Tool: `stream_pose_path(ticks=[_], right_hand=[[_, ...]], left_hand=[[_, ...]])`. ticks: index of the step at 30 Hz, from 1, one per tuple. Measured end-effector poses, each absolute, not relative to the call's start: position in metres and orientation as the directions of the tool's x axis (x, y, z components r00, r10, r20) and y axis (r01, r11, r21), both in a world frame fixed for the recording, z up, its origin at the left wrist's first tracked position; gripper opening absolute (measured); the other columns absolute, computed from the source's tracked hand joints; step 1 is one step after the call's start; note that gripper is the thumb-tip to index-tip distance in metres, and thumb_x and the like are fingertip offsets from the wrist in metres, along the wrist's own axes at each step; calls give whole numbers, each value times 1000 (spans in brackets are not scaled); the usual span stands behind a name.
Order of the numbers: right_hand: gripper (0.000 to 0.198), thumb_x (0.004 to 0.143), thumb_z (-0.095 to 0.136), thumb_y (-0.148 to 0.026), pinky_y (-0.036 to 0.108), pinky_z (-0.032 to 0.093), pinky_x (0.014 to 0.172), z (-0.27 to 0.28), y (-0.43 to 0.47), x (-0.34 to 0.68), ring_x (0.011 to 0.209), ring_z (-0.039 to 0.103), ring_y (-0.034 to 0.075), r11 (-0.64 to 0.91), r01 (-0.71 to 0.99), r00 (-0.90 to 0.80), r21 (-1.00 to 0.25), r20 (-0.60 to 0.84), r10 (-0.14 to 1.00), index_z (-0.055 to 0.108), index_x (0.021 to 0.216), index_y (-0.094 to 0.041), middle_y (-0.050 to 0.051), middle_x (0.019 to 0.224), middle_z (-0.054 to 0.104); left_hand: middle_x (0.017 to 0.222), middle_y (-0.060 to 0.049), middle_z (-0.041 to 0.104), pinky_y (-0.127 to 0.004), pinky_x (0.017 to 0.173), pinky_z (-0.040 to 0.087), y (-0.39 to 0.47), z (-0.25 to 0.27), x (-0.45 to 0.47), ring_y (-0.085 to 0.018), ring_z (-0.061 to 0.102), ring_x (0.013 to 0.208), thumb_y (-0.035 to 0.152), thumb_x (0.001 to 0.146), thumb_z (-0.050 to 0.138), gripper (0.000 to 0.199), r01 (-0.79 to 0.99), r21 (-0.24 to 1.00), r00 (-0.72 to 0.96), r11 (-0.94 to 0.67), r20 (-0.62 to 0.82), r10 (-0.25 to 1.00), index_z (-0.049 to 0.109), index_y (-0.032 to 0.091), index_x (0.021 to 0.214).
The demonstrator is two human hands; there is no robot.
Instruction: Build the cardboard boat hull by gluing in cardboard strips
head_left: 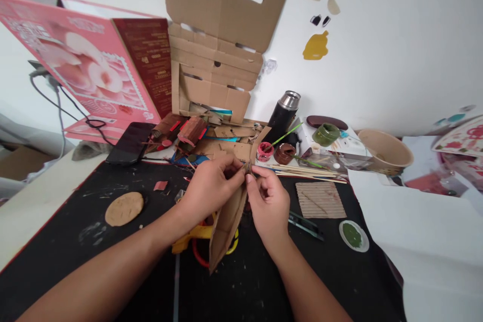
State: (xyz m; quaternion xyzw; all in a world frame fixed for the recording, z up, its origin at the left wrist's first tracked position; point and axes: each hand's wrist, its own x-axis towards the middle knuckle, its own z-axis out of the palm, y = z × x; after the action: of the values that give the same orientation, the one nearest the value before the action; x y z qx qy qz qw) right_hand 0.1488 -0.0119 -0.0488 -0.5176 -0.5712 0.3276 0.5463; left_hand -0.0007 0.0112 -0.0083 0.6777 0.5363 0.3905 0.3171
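My left hand (215, 181) and my right hand (267, 204) meet near the middle of the black mat. Both are closed, pinching the upper end of a folded cardboard piece (228, 224) between thumbs and fingertips. The piece hangs tilted toward me, its pointed lower end near the mat. Behind and below it lie a yellow tool (192, 235), probably a glue gun, and scissors with red and yellow handles (199, 256), both partly hidden. A dark green utility knife (306, 225) rests right of my right hand.
A round clay-coloured disc (124, 209) and a phone (130, 143) are on the left. Paint jars (286, 153), wooden sticks (313, 175), a black thermos (283, 113) and cardboard scraps (234, 148) crowd the back. Corrugated cardboard (320, 200) and a green paint lid (353, 235) lie right.
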Motion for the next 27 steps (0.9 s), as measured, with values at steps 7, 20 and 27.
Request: stream_pose_path(ticks=[7, 20, 27], right_hand=[[23, 98, 64, -37, 26, 42, 48, -50, -12, 149, 47, 48, 13, 249, 216, 137, -944, 282, 950, 70, 110, -19, -9, 56, 48], [24, 99, 63, -40, 25, 38, 46, -54, -12, 148, 47, 45, 12, 193, 166, 117, -967, 214, 970, 68, 110, -20, -10, 56, 46], [23, 100, 63, -41, 26, 37, 47, -52, -12, 150, 46, 46, 13, 201, 184, 96, -962, 221, 970, 68, 109, -21, -10, 55, 46]], left_hand=[[80, -1, 79, -29, 68, 51, 14, -13, 0, -20, 73, 74, 28, 88, 64, 11, 405, 896, 115, -182, 147, 982, 72, 21, 85], [81, -2, 79, -30, 69, 52, 13, -15, 2, -21, 74, 75, 28, 86, 63, 11, 409, 895, 105, -176, 145, 984, 72, 21, 86], [81, -2, 80, -30, 69, 52, 14, -14, 0, -21, 75, 75, 26, 86, 64, 10, 403, 898, 114, -177, 142, 983, 72, 21, 85]])
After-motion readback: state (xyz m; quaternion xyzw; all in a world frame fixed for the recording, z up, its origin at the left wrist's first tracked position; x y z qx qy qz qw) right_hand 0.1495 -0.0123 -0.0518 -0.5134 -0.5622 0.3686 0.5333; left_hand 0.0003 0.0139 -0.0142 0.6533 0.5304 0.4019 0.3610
